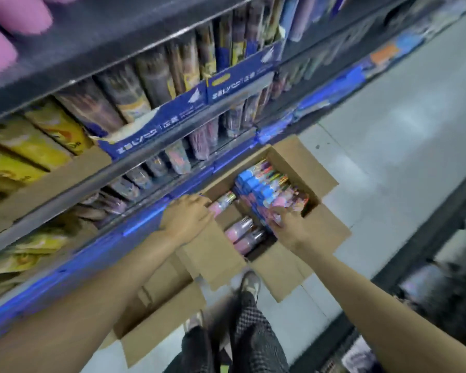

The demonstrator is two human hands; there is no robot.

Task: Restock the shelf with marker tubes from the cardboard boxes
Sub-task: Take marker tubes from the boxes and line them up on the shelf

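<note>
Head view, looking down along a shop aisle. An open cardboard box (pixel 277 200) stands on the floor (pixel 388 146) directly against the foot of the shelf (pixel 135 162), presumably so that stock travels only a short way from carton to tier. Its flaps are folded outward, leaving the mouth unobstructed from above.

The left hand (pixel 186 216) reaches into the box on the shelf side; its grip is curled around a pink marker tube (pixel 222 204) lying with its clear end pointing away from the person. The right hand (pixel 285 227) reaches in from the aisle side, fingers bent against a packed block of blue-and-pink marker tubes (pixel 267 192). Motion blur leaves it unclear whether this grip is clenched on a tube or only touching the block. Further pink tubes (pixel 242 232) lie loose in the near corner of the box, between the two hands.

A second cardboard box (pixel 159 319) sits nearer the person, beside the feet (pixel 249 284); its contents are not visible.

Edges and room: the box walls bound the hands on all sides, so tubes probably must be lifted upward before they move sideways. The blue-edged shelf lip overhangs close to the left hand. The tiers above already hold rows of upright tubes and packets; gaps there cannot be judged. The aisle floor to the right offers free room.
</note>
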